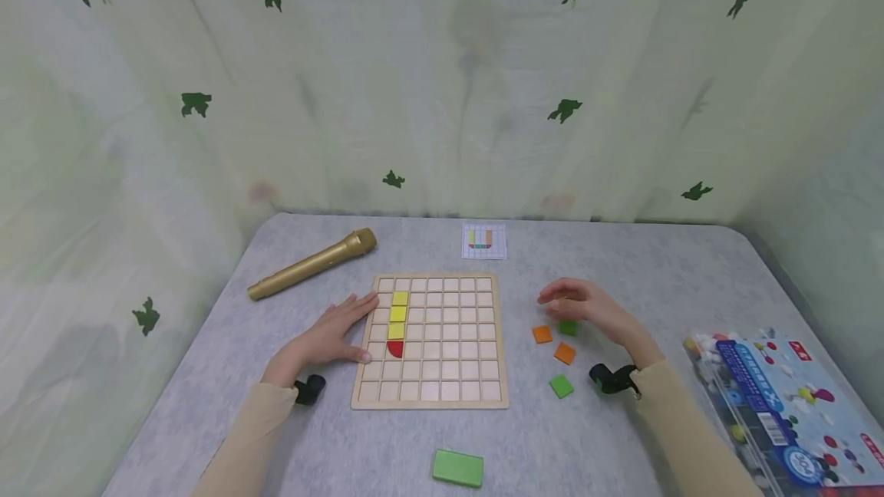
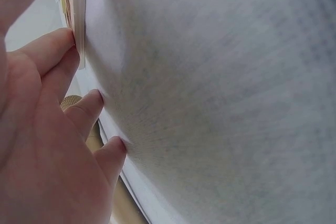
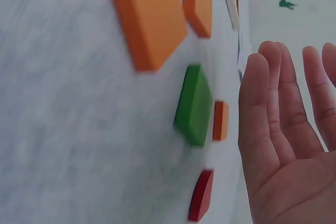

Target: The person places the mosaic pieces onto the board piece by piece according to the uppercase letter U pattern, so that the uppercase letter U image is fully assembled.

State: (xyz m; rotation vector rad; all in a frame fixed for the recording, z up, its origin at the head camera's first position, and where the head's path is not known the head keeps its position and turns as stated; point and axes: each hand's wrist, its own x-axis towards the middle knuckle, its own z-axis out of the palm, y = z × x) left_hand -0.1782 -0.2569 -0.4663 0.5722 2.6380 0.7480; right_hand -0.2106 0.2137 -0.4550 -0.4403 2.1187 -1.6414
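A wooden grid board lies on the table with a column of three yellow square tiles and a red rounded piece below them. My left hand rests at the board's left edge, fingers spread, with fingertips against its side in the left wrist view. Over the loose tiles to the right of the board hovers my right hand, fingers loosely extended and holding nothing. Around it lie an orange tile and a green tile. A red piece, hidden in the head view, shows in the right wrist view.
A pattern card with a coloured U shape lies behind the board. To the back left is a gold microphone. A green block sits near the front, and a boxed set with a blue printed cover stands at the right.
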